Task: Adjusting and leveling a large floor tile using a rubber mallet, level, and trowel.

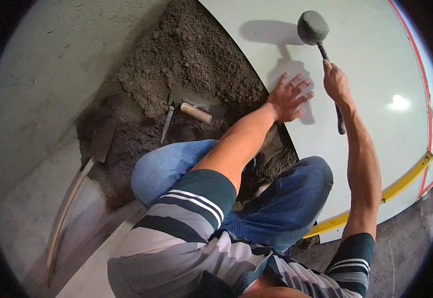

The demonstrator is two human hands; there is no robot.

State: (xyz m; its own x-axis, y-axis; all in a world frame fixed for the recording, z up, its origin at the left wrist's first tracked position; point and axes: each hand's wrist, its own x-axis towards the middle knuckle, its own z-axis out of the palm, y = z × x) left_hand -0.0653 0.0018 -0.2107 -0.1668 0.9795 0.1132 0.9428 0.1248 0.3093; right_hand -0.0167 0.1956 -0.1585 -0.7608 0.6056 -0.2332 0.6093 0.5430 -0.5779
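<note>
A rough grey-green concrete expanse (47, 74), pitted in places, fills the upper left; whether it is wall or floor is unclear. Below it lies paler, smoother floor (32, 193), then a light, straight-edged strip (94, 263). Darker grey floor (400, 253) with smudges shows at lower right. The light falls unevenly, leaving shadowy patches.

floor (42, 74): grey, dark gritty mix (191, 44) on top | mix: trowel (196, 113), ribbed rod (166, 125), shovel blade (103, 141) | pale slab (375, 59): yellow level (406, 180) on it
</note>
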